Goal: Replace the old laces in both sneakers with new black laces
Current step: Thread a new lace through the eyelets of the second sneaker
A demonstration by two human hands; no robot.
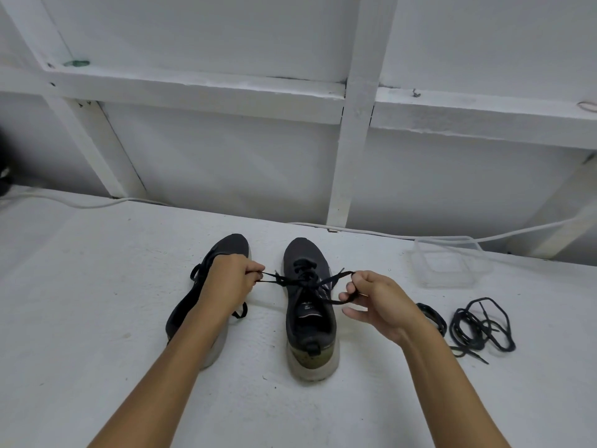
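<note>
**Both hands pulling lace ends taut over right-side sneaker**

Two bare forearms enter from bottom edge, reaching forward over a white painted surface (97,286).

Left hand (227,282): fingers curled tight, pinching one end of the black lace (292,280) between thumb and fingertips. Hand sits over the left-side sneaker (193,305), hiding its midsection.

Right hand (376,302): thumb and index pinch the other lace end, which loops round the fingers; lower fingers loosely curled, not touching the shoe.

Lace runs stretched between both hands, crossing in a knot or crossover above the tongue of the right-side sneaker (310,321). Cannot tell if the knot is finished.

Right-side sneaker: dark grey/black upper, dirty off-white sole, heel toward the camera, toe pointing away, upright, lace threaded through eyelets.

Left-side sneaker: same style, angled, toe away and tipped right, black lace ends hanging loose on both sides of it. Sneakers stand side by side, apart.

Right of the right forearm: small bundled dark lace (433,316) lying near the wrist, then a bigger loose tangle of dark laces (481,328) further right, both on the surface.

Farther back right: clear plastic container (452,263), open top.

Along the back edge: white cable (371,232) running by the wall. Behind it, white wall with white framing beams (352,140).
</note>
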